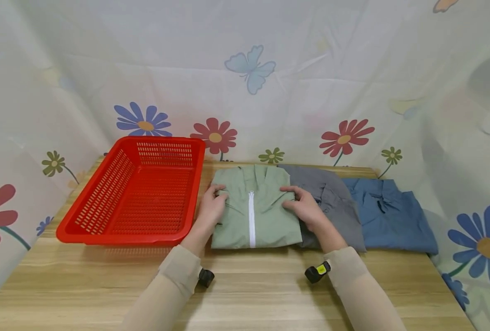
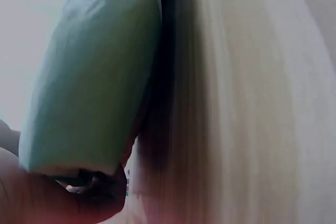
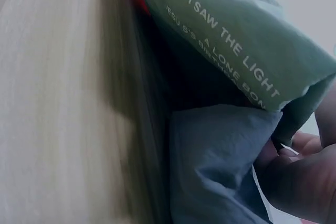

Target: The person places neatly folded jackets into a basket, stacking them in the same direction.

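A folded light-green jacket (image 1: 270, 220) with a white zipper lies in the middle of the wooden table, its right part over a grey folded garment (image 1: 338, 207). My left hand (image 1: 213, 204) grips its left side. Opposite, my right hand (image 1: 304, 207) pinches the right side between thumb and fingers. In the left wrist view the jacket's rounded fold (image 2: 94, 77) stands over the table, with fingers at its lower end. White lettering shows on the jacket (image 3: 231, 30) in the right wrist view, and the hand (image 3: 304, 177) is curled at its edge, beside the grey cloth. Some fingertips are hidden by fabric.
Close by on the left stands a red plastic basket (image 1: 193, 202) with slotted sides and nothing inside. A blue folded garment (image 1: 398, 220) lies at the far right, touching the grey one. Behind the table (image 1: 245, 289) hangs a flower-patterned curtain (image 1: 294, 92).
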The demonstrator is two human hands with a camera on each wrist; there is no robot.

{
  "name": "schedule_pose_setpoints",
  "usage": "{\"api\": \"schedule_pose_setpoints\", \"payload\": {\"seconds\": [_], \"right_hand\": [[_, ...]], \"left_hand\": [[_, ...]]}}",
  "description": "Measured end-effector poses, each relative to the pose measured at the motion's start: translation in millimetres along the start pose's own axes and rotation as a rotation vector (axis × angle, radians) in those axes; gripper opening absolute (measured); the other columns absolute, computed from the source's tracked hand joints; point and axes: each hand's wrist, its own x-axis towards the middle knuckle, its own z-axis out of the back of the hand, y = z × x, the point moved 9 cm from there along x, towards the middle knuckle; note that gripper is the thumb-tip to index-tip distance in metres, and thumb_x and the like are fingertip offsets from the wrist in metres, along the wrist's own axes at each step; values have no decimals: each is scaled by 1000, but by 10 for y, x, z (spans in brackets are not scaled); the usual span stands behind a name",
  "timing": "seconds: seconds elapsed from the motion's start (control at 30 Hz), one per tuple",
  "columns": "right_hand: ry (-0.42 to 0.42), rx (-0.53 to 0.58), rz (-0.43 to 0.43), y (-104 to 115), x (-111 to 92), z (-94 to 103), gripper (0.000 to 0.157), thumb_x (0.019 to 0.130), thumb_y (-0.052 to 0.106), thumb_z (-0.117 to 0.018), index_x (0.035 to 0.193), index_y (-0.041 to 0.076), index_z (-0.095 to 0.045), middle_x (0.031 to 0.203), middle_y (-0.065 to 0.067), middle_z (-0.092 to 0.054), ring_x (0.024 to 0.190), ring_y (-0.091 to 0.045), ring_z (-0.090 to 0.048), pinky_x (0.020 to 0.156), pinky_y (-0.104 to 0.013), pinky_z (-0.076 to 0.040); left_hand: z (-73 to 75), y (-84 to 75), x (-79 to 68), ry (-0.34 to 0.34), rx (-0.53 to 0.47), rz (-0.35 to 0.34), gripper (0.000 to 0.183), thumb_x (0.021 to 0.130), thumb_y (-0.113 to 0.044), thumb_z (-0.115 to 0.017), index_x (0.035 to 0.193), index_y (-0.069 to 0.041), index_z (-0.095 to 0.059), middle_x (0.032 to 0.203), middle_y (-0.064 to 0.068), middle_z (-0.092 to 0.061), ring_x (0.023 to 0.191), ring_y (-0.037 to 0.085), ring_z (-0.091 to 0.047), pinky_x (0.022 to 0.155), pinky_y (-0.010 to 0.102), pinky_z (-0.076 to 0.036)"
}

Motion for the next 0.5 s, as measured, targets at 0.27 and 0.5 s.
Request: {"api": "schedule_pose_setpoints", "payload": {"seconds": [0.27,0.5], "right_hand": [[-22,9,12,27,-31,85,51,97,5,-62,147,7,-54,136,-20,-56,114,-29,-57,87,-34,-50],[-38,45,17,85,-89,166,52,95,4,-64,146,8,-55,133,-19,-59,111,-26,-61,86,-33,-52]], "left_hand": [[-36,-82,-85,41,-91,-10,47,92,-5,-59,140,-3,-58,136,17,-52,117,28,-46,101,40,-38],[-54,-233,-180,112,-98,-26,46,95,-9,-62,141,-9,-56,136,14,-51,117,28,-45,102,42,-40]]}}
